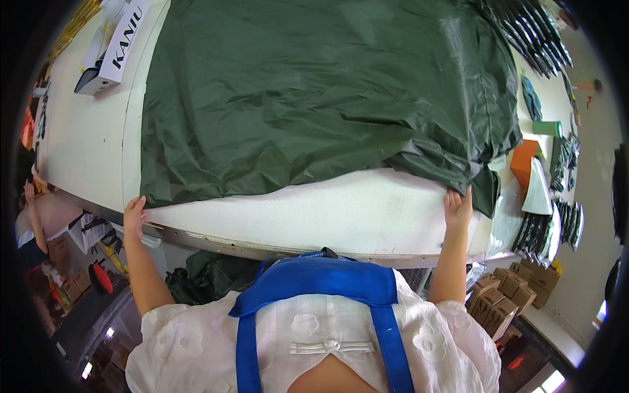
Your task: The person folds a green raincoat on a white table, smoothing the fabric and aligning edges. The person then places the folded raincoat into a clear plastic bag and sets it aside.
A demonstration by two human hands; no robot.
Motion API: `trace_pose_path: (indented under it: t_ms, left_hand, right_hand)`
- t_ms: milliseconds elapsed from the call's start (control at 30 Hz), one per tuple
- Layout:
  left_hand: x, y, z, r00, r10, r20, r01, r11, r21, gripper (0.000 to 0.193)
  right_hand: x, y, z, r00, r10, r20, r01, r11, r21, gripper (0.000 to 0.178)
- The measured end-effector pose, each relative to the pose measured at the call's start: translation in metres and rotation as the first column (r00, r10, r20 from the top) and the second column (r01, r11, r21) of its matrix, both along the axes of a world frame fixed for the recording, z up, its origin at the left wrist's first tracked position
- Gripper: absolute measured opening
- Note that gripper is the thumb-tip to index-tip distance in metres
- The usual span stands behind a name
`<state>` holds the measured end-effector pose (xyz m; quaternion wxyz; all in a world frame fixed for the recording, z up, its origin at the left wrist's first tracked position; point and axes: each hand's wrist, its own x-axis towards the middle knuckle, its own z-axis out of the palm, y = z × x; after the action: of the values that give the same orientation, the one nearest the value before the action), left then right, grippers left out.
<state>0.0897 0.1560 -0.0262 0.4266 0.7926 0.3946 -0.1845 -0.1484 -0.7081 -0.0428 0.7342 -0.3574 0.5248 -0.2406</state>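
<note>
A large dark green sheet of thin, shiny fabric lies spread over the white table, wrinkled along its near side. At its near left corner my left hand pinches the edge between thumb and fingers. Farther right, my right hand is closed on the near edge, close to a bunched fold. A loose flap of the fabric hangs just right of that hand. Between my hands the near edge curves away from me, and white tabletop shows there.
A white box stands at the far left. On the right lie an orange piece, a green roll and stacks of dark plastic packets. Cardboard boxes sit below at right. Another person is at the left.
</note>
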Motion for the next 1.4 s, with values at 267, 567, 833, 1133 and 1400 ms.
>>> trace_pose_path:
  t_ms: [267, 567, 833, 1133, 1400]
  left_hand:
    - [0.053, 0.022, 0.026, 0.847, -0.185, 0.498, 0.213, 0.977, 0.001, 0.02]
    - [0.141, 0.131, 0.094, 0.83, -0.017, 0.558, 0.033, 0.999, -0.018, 0.019]
    - [0.083, 0.266, 0.038, 0.93, -0.092, 0.357, -0.184, 0.722, 0.667, 0.03]
    - [0.047, -0.181, 0.071, 0.465, -0.788, 0.404, 0.451, 0.604, 0.657, 0.049]
    - [-0.126, -0.593, -0.012, 0.081, -0.517, 0.852, 0.904, -0.322, -0.281, 0.076]
  right_hand:
    - [0.045, -0.034, -0.011, 0.989, 0.01, 0.148, -0.014, 1.0, 0.023, 0.027]
    - [-0.144, -0.2, 0.206, 0.95, -0.112, 0.293, 0.284, 0.699, -0.656, 0.027]
    - [-0.185, -0.133, 0.137, 0.829, 0.011, -0.56, -0.465, 0.571, -0.676, 0.02]
    - [-0.189, -0.015, 0.084, 0.838, -0.504, 0.209, 0.546, 0.775, -0.319, 0.026]
    - [-0.007, 0.178, 0.181, 0.579, 0.444, -0.684, -0.813, 0.378, -0.442, 0.02]
